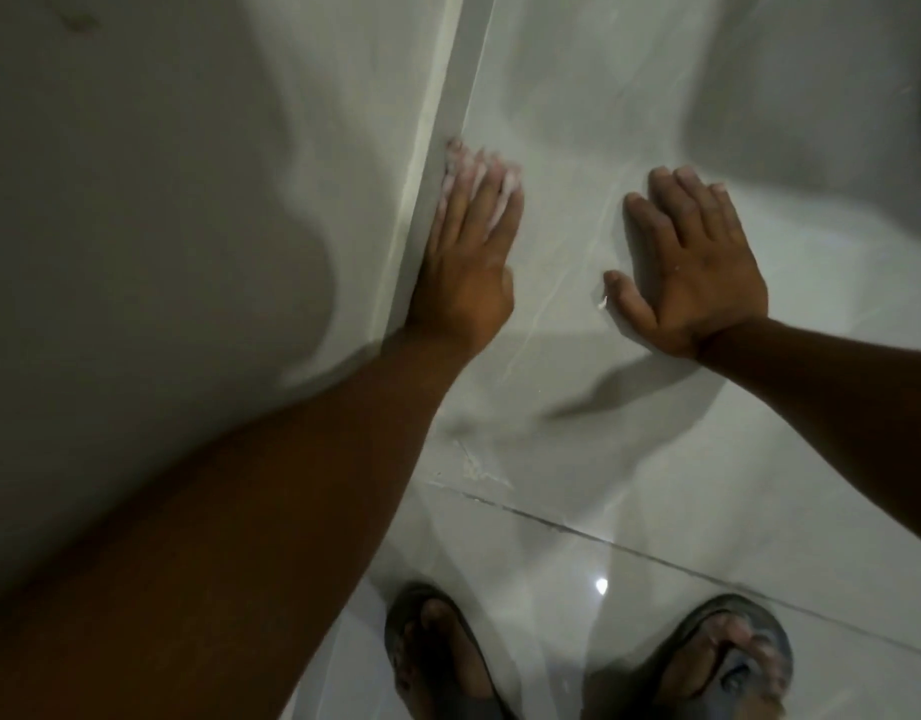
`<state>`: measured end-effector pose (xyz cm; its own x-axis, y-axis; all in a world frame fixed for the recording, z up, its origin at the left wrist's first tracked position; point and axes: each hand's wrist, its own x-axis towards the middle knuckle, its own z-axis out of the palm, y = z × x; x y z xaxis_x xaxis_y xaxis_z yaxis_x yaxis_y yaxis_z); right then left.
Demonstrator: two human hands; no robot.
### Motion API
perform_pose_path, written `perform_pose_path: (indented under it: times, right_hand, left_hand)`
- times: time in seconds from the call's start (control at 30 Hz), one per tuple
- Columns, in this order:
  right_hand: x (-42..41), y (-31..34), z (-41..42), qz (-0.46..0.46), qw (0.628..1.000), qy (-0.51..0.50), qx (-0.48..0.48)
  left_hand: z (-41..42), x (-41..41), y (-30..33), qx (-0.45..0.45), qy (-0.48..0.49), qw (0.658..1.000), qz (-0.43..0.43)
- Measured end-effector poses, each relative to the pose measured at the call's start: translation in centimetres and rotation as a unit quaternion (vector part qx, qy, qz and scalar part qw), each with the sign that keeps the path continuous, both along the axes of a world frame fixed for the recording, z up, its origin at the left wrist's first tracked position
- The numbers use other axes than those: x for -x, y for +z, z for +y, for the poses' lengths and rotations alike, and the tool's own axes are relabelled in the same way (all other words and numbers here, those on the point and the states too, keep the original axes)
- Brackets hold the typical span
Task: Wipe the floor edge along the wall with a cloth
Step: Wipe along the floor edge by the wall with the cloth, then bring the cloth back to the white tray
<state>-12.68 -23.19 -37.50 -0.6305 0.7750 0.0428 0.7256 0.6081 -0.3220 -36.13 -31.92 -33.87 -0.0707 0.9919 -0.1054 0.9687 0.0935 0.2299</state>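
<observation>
Left hand flat on floor, fingers pressed together, outer edge against skirting at wall base; arm stretched forward. Whitish blurred patch at its fingertips, cannot tell whether cloth. Right hand palm down on tile, fingers spread, thumb out, holding nothing, near left hand but apart. Feet in sandals at bottom.
</observation>
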Motion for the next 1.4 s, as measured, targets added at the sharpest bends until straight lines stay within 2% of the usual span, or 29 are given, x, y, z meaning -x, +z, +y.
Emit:
perform_pose_path:
  times: [0.13,0.27,0.37,0.47,0.6,0.7,0.83,0.93,1.1,1.27,1.4]
  right_hand:
    - [0.0,0.6,0.0,-0.034,0.999,0.016,0.029]
    - [0.0,4.1,-0.7,-0.126,0.986,0.015,0.112]
    - [-0.9,8.8,-2.1,-0.156,0.983,0.019,0.100]
    - [-2.3,16.3,-2.1,-0.155,0.984,0.011,0.088]
    - [-5.5,29.8,1.0,-0.117,0.990,-0.023,0.072]
    - [-9.9,38.8,4.6,-0.145,0.988,-0.030,0.039]
    - [-16.5,44.3,11.2,-0.168,0.980,-0.103,0.024]
    - [-21.0,43.4,15.9,-0.206,0.971,-0.115,0.037]
    - [-25.9,37.1,20.8,-0.242,0.959,-0.128,0.071]
    - [-28.4,33.1,23.9,-0.199,0.964,-0.143,0.099]
    - [-29.5,34.0,24.3,-0.130,0.962,-0.186,0.151]
  left_hand:
    - [-6.2,-0.6,1.0,0.028,0.008,0.997,-0.078]
    - [-5.0,-1.1,3.2,0.097,0.053,0.988,-0.112]
    - [-2.2,-3.4,7.4,0.149,0.133,0.967,-0.159]
    - [0.5,-7.2,14.4,0.121,0.146,0.961,-0.200]
    - [4.8,-12.8,26.8,0.058,0.088,0.964,-0.244]
    - [9.0,-16.9,35.9,0.021,0.042,0.968,-0.246]
    - [16.4,-22.6,42.1,-0.043,-0.017,0.974,-0.223]
    - [22.1,-27.4,41.1,-0.055,-0.053,0.976,-0.204]
    - [29.2,-34.6,33.2,-0.013,-0.046,0.986,-0.162]
    - [32.2,-39.4,26.9,0.038,-0.040,0.993,-0.101]
    - [32.1,-40.8,25.9,0.090,-0.063,0.993,-0.052]
